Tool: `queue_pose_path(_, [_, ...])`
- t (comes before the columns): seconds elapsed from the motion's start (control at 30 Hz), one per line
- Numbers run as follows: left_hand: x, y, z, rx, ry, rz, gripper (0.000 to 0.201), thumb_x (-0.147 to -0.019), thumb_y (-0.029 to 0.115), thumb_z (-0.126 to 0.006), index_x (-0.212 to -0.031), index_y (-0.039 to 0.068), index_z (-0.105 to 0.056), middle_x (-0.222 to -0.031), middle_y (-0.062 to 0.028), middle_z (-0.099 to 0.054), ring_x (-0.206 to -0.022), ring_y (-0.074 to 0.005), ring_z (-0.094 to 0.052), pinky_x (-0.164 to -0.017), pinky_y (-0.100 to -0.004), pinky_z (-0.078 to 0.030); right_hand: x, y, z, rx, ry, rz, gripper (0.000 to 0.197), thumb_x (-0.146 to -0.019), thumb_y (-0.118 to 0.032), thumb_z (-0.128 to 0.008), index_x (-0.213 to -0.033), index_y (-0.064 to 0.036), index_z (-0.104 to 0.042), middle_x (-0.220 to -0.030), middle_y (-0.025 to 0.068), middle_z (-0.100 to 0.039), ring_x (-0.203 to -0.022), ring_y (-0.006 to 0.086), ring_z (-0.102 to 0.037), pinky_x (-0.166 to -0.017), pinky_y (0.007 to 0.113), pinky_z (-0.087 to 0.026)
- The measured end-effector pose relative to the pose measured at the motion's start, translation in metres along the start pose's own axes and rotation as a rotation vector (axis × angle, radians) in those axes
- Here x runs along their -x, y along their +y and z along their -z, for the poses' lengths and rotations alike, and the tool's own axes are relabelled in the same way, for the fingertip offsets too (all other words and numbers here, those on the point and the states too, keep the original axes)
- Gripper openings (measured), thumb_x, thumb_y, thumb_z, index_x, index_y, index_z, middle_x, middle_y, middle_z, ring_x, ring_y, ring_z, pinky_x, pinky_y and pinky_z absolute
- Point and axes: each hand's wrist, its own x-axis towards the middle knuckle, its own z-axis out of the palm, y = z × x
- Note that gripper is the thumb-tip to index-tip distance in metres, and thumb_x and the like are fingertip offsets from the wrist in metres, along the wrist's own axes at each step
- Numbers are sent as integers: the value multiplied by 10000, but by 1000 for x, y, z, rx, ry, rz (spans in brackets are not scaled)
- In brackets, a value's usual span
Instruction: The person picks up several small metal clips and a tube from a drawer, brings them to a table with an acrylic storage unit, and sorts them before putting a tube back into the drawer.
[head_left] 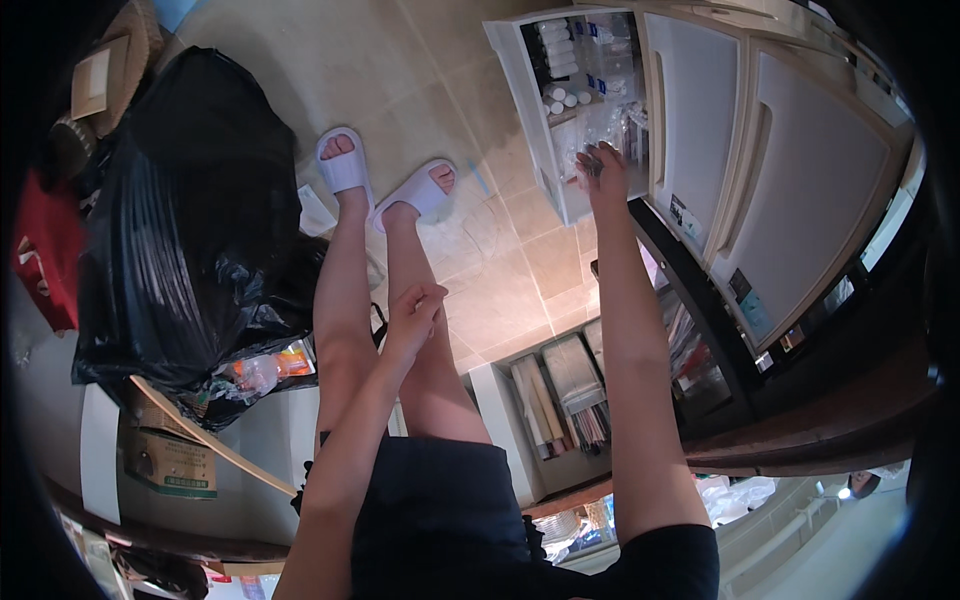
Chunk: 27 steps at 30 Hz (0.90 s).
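Note:
My right hand (605, 178) reaches over an open white drawer (563, 200) at the upper right. Its fingers are curled around something small, dark and partly shiny that I cannot make out. Beneath and beside the hand lie clear plastic bags (600, 125). White rolled items (558, 50) and several small white cylinders (568, 98) fill the drawer's far left part. My left hand (415, 318) hovers in front of my legs, away from the drawer. Its fingers are loosely curled in, and nothing shows in them.
A large black plastic bag (190, 230) bulges on the left, with a red bag (50, 250) beyond it. Closed white drawer fronts (790, 190) stand at the right. Below is an open compartment (510, 440) of folded goods; a cardboard box (170, 465) sits at lower left.

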Motion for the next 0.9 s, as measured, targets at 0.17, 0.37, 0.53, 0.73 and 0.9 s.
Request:
queue_pose_path(0.17, [-40,-16,-6,-162,-54,-78,124,-889,154,-566,-906,42,-616,-650,37,-486,-549,-41,-447,-487,-188,-351,-28,-3,12,1183,43,823,406,-671,-82,-630,-1067,-4,-586,-959,170,-631,-933,332,-596,-869,368,-451])
queue_pose_path(0.37, [-39,-6,-18,-172,-136,-41,139,-893,169,-567,-913,41,-617,-650,47,-481,-567,-41,-454,-520,-185,-360,-67,-23,-52,583,-73,632,336,-732,-117,-643,-1047,-15,-589,-922,88,-619,-811,184,-584,-767,298,-475])
queue_pose_path(0.53, [-44,-9,-20,-159,-129,-58,119,-886,139,-538,-933,65,-619,-614,38,-478,-503,-30,-403,-449,-177,-306,-60,-39,-96,375,-62,632,217,-796,-61,-599,-1002,7,-592,-878,64,-614,-747,129,-564,-599,266,-485])
queue_pose_path(0.73, [-45,-5,-23,-222,-80,-10,132,-875,115,-515,-946,88,-624,-602,33,-481,-482,-29,-377,-436,-181,-291,-26,-54,-82,47,-99,259,207,-818,-71,-593,-1012,3,-600,-873,109,-648,-645,189,-610,-512,292,-478])
queue_pose_path(0.9, [-52,-8,-19,-225,-79,-64,131,-874,116,-514,-939,86,-624,-607,29,-490,-482,-33,-383,-436,-185,-299,-36,-70,-8,-655,27,112,210,-857,-122,-570,-1032,-5,-580,-925,111,-636,-747,214,-613,-571,308,-487])
